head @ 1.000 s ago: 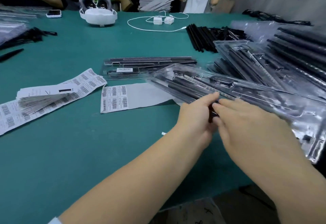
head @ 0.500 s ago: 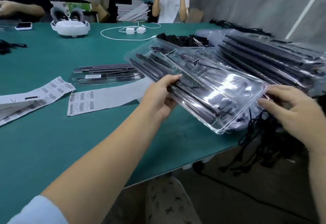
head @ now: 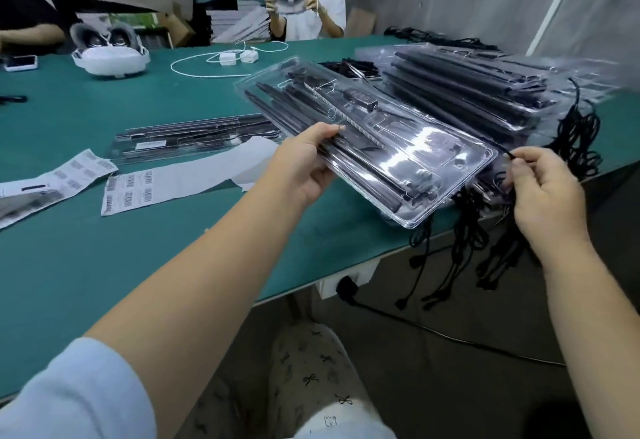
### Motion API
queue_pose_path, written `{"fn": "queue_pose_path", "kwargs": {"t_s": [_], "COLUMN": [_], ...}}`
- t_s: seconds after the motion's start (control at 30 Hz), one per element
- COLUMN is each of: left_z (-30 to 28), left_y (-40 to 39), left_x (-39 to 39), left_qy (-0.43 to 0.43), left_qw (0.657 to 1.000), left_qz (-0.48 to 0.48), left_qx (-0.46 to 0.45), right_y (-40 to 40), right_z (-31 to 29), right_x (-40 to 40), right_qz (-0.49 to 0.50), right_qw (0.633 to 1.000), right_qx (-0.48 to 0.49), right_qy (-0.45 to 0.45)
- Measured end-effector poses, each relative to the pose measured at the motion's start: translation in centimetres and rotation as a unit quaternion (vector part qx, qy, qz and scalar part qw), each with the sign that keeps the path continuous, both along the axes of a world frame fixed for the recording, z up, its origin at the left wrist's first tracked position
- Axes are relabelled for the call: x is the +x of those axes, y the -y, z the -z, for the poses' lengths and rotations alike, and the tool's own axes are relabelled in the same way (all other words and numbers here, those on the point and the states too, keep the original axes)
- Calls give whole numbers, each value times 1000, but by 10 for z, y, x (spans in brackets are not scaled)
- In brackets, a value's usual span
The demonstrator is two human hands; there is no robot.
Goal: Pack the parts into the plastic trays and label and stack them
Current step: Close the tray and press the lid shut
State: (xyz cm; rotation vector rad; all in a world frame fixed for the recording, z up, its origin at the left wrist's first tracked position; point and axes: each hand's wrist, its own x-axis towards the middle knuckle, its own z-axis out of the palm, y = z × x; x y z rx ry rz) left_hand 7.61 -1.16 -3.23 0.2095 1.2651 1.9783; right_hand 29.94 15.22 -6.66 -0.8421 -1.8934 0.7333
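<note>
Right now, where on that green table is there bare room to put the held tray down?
The widest bare patch is the near green table, between the label sheets and the table's near edge, under the left forearm. Another lies beyond the labelled tray, before the white headset. The right end is crowded: stacked trays and black cords.

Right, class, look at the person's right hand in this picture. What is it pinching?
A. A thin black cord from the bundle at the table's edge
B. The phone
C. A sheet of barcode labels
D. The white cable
A: the right hand pinches a thin black cord beside the clear tray, which the left hand holds up.
</note>
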Motion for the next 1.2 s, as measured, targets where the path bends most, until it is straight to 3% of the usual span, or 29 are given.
{"fn": "queue_pose_path", "kwargs": {"t_s": [0.07,0.17,0.23,0.37,0.5,0.57,0.67,0.77,0.93,1.07,1.17,1.2], "left_z": [-2,-7,-8,-6,-2,5,19,32,47,49,49,51], "left_y": [-1,6,17,49,90,111,142,165,182,188,189,188], "left_x": [3,-4,-16,-46,-80,-97,-115,-126,-140,-150,-156,-157], "left_qy": [-2,8,0,-56,-61,-57,-67,-66,-90,-110,-117,-121], "left_qw": [1000,999,998,995,997,998,996,992,989,984,981,978], "left_qz": [6,12,32,46,14,5,10,8,-14,3,5,-6], "left_qx": [5,38,63,75,37,1,-66,-103,-119,-138,-155,-168], "right_y": [11,41,66,121,151,160,177,196,217,205,185,180], "right_z": [-12,-40,-54,-63,-50,-40,-18,0,24,28,17,10], "right_x": [6,8,4,-28,-75,-92,-107,-107,-72,-38,-22,-19], "right_qz": [-39,-105,-193,-366,-382,-380,-402,-441,-483,-478,-477,-465], "right_qw": [994,976,942,814,626,579,617,637,620,672,702,727], "right_qx": [-87,-141,-199,-386,-635,-703,-677,-621,-589,-508,-468,-444], "right_qy": [-44,-130,-188,-232,-242,-162,11,117,189,249,246,241]}}
